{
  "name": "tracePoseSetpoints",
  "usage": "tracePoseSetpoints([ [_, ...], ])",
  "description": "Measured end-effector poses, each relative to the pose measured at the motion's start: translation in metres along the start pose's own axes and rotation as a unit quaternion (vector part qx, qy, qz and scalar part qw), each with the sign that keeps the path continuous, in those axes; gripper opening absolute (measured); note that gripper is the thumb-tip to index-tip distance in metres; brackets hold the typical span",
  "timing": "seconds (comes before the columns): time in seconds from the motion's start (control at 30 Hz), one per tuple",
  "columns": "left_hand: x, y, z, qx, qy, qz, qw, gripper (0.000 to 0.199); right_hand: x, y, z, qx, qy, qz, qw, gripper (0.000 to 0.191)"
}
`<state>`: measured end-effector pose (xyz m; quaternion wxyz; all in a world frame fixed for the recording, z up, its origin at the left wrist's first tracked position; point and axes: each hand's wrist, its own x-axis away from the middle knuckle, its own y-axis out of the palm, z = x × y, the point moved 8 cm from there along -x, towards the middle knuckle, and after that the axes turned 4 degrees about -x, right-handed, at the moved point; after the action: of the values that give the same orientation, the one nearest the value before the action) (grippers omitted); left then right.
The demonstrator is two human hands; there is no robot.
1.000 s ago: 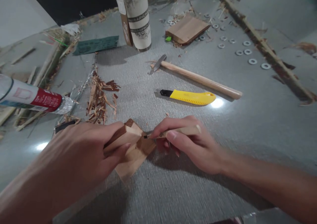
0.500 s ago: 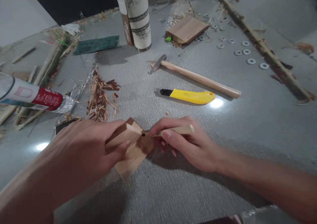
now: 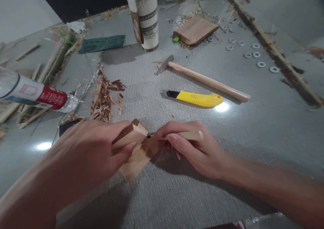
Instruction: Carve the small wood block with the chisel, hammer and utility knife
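Observation:
My left hand is closed round a small wooden block, its thumb along the near side. Beneath that block lies a flat, pale wooden board with a darker patch, turned cornerwise on the grey table. In my right hand is a slim carving tool with a pale wooden handle, held like a pen. Its dark tip end meets the right edge of the block; the very point cannot be made out. A yellow utility knife lies just beyond my right hand.
A hammer rests past the knife. Brown wood shavings lie ahead of my left hand, with a plastic bottle on its side at left. Farther back are a patterned cup, a wooden slab, metal washers and a long stick.
The whole view has shifted slightly, so things appear a little farther right. Both hands keep their hold, and the tool's tip end stays at the block's edge.

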<state>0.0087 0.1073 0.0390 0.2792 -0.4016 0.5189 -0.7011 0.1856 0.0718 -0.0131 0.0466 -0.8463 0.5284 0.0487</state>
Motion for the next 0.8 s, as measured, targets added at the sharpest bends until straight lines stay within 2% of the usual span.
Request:
tracePoseSetpoints([
  [0.43, 0.007, 0.003, -0.001, -0.027, -0.004, 0.004, 1.0, 0.029, 0.001, -0.002, -0.005, 0.023, -0.017, 0.008, 1.0, 0.033],
  [0.63, 0.005, 0.0, 0.009, -0.025, 0.035, 0.03, 0.999, 0.026, -0.002, 0.0, -0.007, 0.034, -0.007, 0.009, 0.999, 0.035],
  [0.8, 0.005, 0.001, 0.008, -0.036, 0.042, 0.028, 0.998, 0.025, -0.007, 0.003, -0.01, 0.055, -0.009, -0.002, 0.998, 0.039],
])
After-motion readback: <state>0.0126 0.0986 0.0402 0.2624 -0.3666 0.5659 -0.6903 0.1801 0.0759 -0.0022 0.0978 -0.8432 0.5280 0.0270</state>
